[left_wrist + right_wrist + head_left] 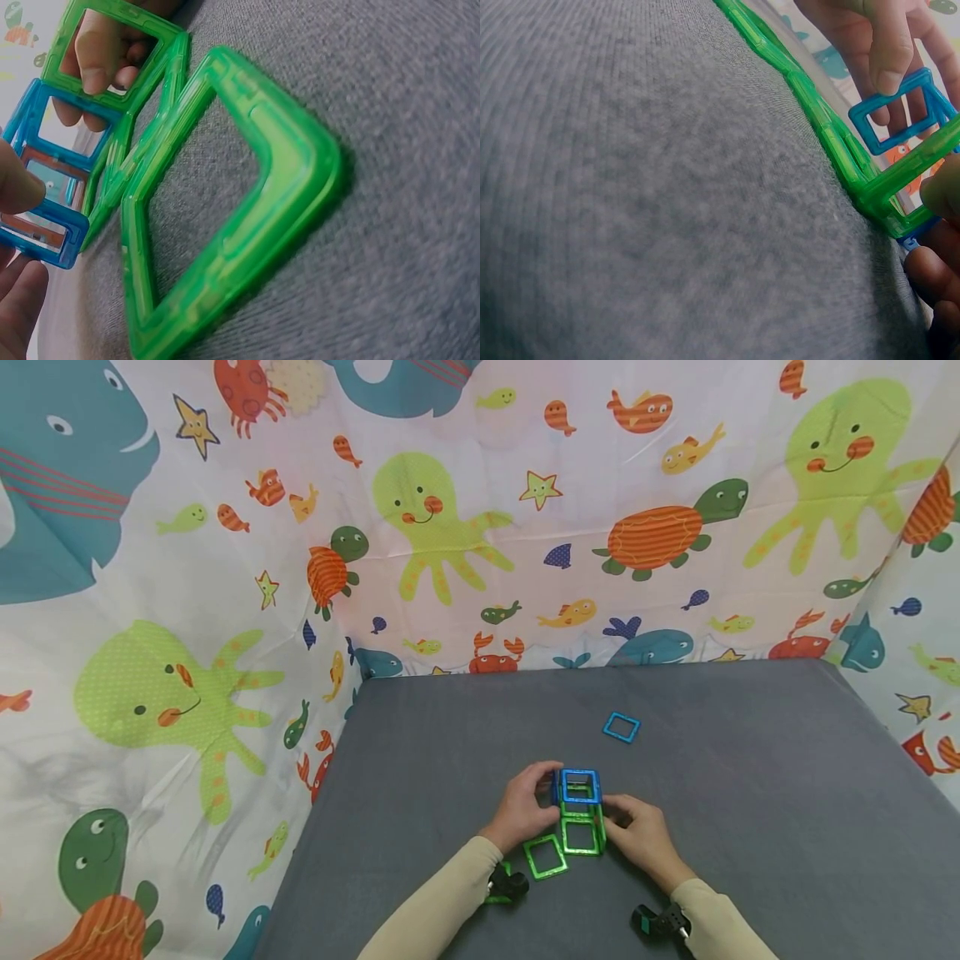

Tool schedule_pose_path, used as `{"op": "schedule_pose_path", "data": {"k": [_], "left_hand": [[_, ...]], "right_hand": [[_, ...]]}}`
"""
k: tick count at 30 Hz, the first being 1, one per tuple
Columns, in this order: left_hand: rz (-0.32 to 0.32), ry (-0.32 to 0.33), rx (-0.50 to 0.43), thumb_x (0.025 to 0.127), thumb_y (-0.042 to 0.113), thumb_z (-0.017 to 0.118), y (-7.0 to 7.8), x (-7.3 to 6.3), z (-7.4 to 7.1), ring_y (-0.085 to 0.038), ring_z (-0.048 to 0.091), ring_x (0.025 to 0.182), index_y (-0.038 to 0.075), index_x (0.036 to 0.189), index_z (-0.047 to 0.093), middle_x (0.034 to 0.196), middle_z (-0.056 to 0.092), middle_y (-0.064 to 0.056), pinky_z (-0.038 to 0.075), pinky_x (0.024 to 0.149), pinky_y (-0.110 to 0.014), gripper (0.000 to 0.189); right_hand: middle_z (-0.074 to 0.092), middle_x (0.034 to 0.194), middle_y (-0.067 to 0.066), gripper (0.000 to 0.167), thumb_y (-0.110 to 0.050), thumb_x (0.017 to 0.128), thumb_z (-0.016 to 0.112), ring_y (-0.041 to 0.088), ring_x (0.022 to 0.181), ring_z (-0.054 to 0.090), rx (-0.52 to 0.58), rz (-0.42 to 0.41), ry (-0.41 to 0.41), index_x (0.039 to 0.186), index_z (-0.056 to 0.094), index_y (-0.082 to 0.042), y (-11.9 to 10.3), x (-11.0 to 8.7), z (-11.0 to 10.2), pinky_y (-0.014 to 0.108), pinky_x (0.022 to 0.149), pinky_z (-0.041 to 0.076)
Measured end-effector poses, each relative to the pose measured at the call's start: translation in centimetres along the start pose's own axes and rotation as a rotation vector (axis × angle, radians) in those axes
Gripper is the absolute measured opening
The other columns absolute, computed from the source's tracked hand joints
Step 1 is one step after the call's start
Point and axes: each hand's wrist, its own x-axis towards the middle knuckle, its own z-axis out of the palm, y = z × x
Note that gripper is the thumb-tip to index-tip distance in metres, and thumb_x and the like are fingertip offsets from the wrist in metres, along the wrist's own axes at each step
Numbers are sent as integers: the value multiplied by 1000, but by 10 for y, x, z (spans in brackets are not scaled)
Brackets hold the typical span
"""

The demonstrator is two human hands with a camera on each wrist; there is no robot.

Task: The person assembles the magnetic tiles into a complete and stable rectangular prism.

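Square magnetic tiles form a small structure in front of me in the head view. My left hand (pixel 519 812) is at its left side and pinches a blue tile (pixel 73 238) between thumb and fingers. A second blue tile (pixel 598 787) stands beside it at the structure's far end. From the right, my right hand (pixel 647 839) holds an upright green tile (pixel 602 833), with the thumb and fingers on either side of it. Flat between the hands lies a green tile (pixel 581 852). Another green tile (pixel 551 872) lies at its near left corner, large in the left wrist view.
A lone blue tile (pixel 621 737) lies farther back on the grey cloth surface (pixel 750 777). More green tile (pixel 497 900) shows partly beneath the left wrist and its camera. Printed sea-animal curtains (pixel 480 610) border the surface at the back and sides.
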Motion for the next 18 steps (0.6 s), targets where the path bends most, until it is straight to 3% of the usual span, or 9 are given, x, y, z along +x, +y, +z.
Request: {"op": "schedule_pose_path", "data": {"k": [9,18], "left_hand": [[-39,-15,-25,83,-5,69,3,0,4,-22,64,124,8,145,53,138,62,-8,54,103,-30,65],[-29,12,-33,84,-6,67,0,-2,8,-22,65,125,12,144,53,136,62,-9,55,102,-30,64]], "right_hand": [[74,86,1,25,-9,81,84,-5,66,59,-7,13,-9,105,78,-5,0,-1,0,24,60,52],[73,84,0,25,-9,80,84,-6,65,57,-7,14,-2,104,78,-5,-1,0,-1,24,59,52]]}}
